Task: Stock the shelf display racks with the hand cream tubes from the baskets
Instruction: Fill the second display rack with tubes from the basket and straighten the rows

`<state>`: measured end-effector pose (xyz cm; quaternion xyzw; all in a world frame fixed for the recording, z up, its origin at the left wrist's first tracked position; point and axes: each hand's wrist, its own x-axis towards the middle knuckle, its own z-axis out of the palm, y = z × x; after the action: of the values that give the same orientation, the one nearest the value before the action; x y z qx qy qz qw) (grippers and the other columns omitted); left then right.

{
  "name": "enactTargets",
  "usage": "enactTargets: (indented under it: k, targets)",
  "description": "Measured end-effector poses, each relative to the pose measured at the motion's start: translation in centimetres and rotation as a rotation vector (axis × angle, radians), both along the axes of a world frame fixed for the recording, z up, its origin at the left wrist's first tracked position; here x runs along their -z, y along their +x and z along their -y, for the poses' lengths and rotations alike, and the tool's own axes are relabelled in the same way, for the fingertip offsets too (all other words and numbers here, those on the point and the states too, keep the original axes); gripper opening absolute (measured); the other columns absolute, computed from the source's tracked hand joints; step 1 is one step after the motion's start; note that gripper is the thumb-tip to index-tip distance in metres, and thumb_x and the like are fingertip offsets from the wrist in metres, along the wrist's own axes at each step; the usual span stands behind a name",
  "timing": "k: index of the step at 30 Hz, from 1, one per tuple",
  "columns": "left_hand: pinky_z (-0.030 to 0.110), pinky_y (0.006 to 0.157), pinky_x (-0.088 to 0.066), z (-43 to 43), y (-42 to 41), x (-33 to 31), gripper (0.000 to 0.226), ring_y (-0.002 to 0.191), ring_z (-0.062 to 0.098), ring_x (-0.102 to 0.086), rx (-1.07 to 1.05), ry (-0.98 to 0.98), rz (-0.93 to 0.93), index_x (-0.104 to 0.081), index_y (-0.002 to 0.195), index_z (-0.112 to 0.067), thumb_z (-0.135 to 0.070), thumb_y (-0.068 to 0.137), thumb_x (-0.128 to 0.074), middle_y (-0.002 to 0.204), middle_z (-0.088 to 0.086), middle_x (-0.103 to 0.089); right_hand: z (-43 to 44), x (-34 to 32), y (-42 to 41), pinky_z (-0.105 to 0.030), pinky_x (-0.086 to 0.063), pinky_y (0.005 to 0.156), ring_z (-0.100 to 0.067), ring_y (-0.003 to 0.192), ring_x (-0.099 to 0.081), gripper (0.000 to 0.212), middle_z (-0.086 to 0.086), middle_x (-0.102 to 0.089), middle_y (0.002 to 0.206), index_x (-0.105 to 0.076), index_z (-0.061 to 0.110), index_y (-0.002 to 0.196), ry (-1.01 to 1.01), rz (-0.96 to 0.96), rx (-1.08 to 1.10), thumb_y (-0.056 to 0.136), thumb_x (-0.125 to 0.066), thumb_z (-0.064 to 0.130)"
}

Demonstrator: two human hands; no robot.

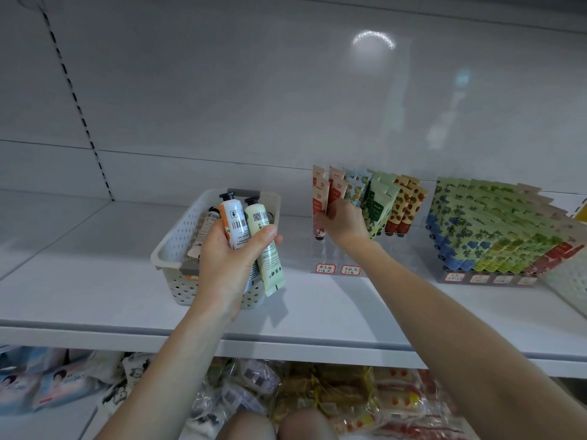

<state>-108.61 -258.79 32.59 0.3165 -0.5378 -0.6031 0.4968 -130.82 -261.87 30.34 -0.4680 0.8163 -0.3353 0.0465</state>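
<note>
The white perforated basket (178,236) stands on the white shelf (79,281) and serves as the reference point.

1. Left hand (227,265): raised directly in front of the basket, fingers and thumb wrapped round a bundle of hand cream tubes (236,223). The tubes point cap-up. A white-and-orange tube and a pale green tube (265,258) face outward with their barcodes showing; a further tube sits at the left of the grip. The crimped end of the pale green tube hangs below the hand, across the basket's front right corner.

2. Right hand (344,223): extended to the right of the basket, fingers curled on a red-and-cream tube (318,198) in the leftmost column of a clear display rack (327,255). The tube stands cap-down.

3. Clear display rack: just to the right of the basket. Its rear rows hold red, blue-patterned, green and strawberry-print tubes. Two red-bordered price labels (325,268) are fixed to its front edge.

4. Second rack (476,277): farther right of the basket, packed with rows of floral-print tubes (495,223).

5. Lower shelf: below the basket, wrapped packets (317,395) lie in a heap.
</note>
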Motion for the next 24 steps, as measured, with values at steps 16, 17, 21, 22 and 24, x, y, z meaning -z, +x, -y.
enactTargets:
  k: [16,17,21,22,24]
  targets:
    - [0.029,0.072,-0.055,0.07,0.20,-0.05,0.024,0.081,0.013,-0.071,-0.018,0.006,-0.002,-0.060,0.103,-0.013,-0.012,0.080,-0.069,0.081,-0.006,-0.072,-0.20,0.53,0.06,-0.034,-0.046,0.057,-0.028,0.072,-0.060,0.022,-0.016,-0.066,0.091,-0.055,-0.002,0.096,-0.029,0.035,0.019,0.093,-0.051,0.020]
    - [0.027,0.070,-0.055,0.09,0.20,-0.04,0.024,0.081,0.013,-0.071,-0.017,0.007,-0.001,-0.060,0.103,-0.012,-0.012,0.081,-0.069,0.082,-0.006,-0.072,-0.26,0.56,0.06,-0.034,-0.046,0.058,-0.028,0.072,-0.059,0.023,-0.016,-0.066,0.092,-0.055,-0.002,0.098,-0.029,0.042,0.022,0.093,-0.052,0.020]
    - [0.026,0.068,-0.056,-0.04,-0.01,-0.12,0.027,0.082,0.013,-0.071,-0.003,0.020,-0.007,-0.059,0.107,-0.012,-0.012,0.081,-0.068,0.091,-0.002,-0.071,-0.33,0.46,0.13,-0.035,-0.049,0.061,-0.029,0.076,-0.061,0.024,-0.017,-0.066,0.096,-0.055,-0.003,0.103,-0.030,0.046,0.024,0.094,-0.050,0.020]
    - [0.025,0.068,-0.056,-0.09,-0.05,-0.12,0.027,0.082,0.014,-0.071,0.001,0.022,-0.011,-0.059,0.107,-0.012,-0.011,0.081,-0.068,0.092,-0.001,-0.071,-0.35,0.39,0.13,-0.036,-0.050,0.062,-0.029,0.077,-0.061,0.025,-0.017,-0.066,0.096,-0.056,-0.002,0.102,-0.029,0.043,0.023,0.094,-0.050,0.020]
    - [0.026,0.067,-0.056,-0.18,0.01,-0.14,0.026,0.082,0.014,-0.071,0.002,0.028,-0.016,-0.060,0.106,-0.013,-0.011,0.081,-0.068,0.089,-0.003,-0.071,-0.37,0.30,0.08,-0.037,-0.052,0.065,-0.030,0.079,-0.063,0.025,-0.017,-0.066,0.097,-0.056,-0.003,0.102,-0.021,0.041,0.017,0.094,-0.050,0.020]
